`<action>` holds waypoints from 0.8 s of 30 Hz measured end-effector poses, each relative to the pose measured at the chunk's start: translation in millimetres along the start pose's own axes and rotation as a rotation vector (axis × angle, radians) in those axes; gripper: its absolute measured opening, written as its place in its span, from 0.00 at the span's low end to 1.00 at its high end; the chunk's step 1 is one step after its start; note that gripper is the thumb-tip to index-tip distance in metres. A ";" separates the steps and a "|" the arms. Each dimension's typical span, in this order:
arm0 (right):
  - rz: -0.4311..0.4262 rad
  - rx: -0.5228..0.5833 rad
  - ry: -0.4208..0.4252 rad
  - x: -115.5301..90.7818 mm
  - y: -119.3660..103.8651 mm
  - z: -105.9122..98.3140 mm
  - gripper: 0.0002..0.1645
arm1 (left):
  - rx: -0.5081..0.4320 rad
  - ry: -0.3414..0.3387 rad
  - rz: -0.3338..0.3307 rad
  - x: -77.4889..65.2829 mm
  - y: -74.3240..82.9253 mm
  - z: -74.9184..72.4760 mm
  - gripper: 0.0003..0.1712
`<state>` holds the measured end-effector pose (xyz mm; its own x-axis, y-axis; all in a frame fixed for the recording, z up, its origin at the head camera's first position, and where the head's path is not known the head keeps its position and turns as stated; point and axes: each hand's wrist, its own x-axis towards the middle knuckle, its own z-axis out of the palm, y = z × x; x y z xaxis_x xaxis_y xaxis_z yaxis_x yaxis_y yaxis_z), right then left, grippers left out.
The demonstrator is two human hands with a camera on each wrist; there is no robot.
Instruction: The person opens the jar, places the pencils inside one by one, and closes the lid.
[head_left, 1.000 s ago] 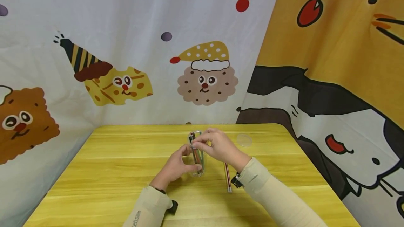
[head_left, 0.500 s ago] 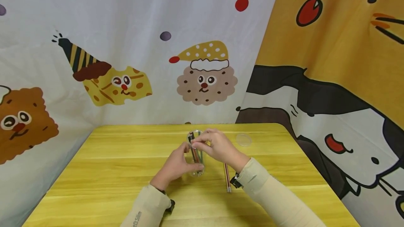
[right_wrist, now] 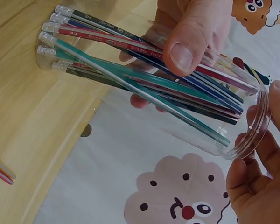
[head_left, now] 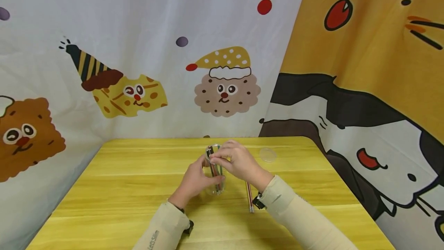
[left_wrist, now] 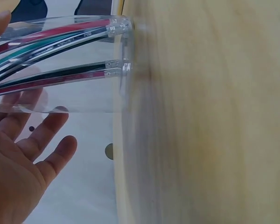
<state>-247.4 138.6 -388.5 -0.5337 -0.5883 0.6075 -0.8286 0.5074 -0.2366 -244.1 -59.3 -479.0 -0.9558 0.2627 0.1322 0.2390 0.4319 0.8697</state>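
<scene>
A clear plastic jar [left_wrist: 88,99] holds several pencils [right_wrist: 144,93] in red, green, teal and dark blue, with their metal-capped ends at its base. My left hand [head_left: 195,182] grips the jar's side, its thumb across the front and fingers behind. The base is down by the tabletop; I cannot tell whether it touches. At the open mouth, my right hand [head_left: 239,161] curls its thumb and fingers about the rim [right_wrist: 261,126]. No pencil shows between the right fingers. Near the right wrist lie striped pencils [head_left: 250,199] on the table.
A clear round lid [head_left: 268,155] lies flat on the wooden table [head_left: 132,188], to the right of the jar and toward the back. Behind the table hangs a cloth [head_left: 149,18] printed with cartoon figures.
The left thumb has slid slightly up and right across the jar's front. The right hand stays at the rim almost unmoved, and the loose pencils and lid lie as before.
</scene>
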 end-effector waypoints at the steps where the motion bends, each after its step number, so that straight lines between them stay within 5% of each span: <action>1: -0.006 -0.006 0.008 -0.2 -0.1 0.2 0.09 | 0.001 0.001 -0.003 0.4 -0.3 0.4 0.36; 9: 0.077 0.059 0.010 -0.2 3.5 -7.6 0.12 | -0.011 0.006 0.016 2.1 -1.2 2.0 0.43; 16: 0.394 0.198 0.049 -6.6 37.8 -24.5 0.14 | -0.025 0.002 -0.016 2.8 0.9 2.6 0.43; 19: 0.587 0.192 -0.024 -18.1 63.5 -24.1 0.19 | -0.022 0.004 -0.035 2.6 0.6 2.1 0.42; 24: 0.836 0.058 -0.261 -42.6 97.8 -12.6 0.29 | -0.021 0.008 -0.055 2.4 -1.5 2.5 0.39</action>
<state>-303.5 221.2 -428.0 -0.9856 -0.1672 0.0269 -0.1526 0.8078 -0.5694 -246.3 -57.2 -481.1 -0.9688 0.2320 0.0875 0.1824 0.4272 0.8856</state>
